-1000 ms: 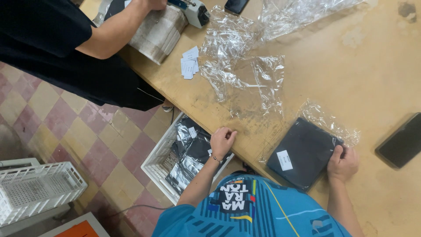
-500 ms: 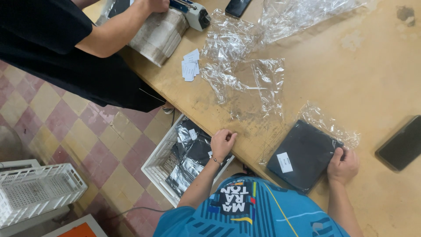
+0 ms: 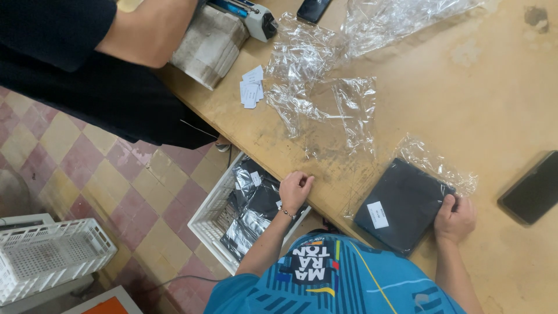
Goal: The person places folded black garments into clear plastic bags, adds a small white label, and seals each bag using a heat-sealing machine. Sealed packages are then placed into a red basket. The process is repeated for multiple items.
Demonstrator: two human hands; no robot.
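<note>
A black packet (image 3: pixel 401 204) in a clear bag lies flat at the near edge of the wooden surface (image 3: pixel 465 104); the right hand (image 3: pixel 454 218) has its grip closed on the packet's corner; the left hand (image 3: pixel 295 190), loosely curled and holding nothing, rests on the edge above a white crate (image 3: pixel 216 216) of more packets; loose clear bags (image 3: pixel 314 93) lie beyond.

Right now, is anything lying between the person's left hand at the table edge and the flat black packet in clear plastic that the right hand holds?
Nothing visible does. Between the left hand and the flat black packet in clear plastic there is only bare wooden table. The loose clear plastic bags lie farther up the table, off that line. The right hand grips the packet's corner.
</note>
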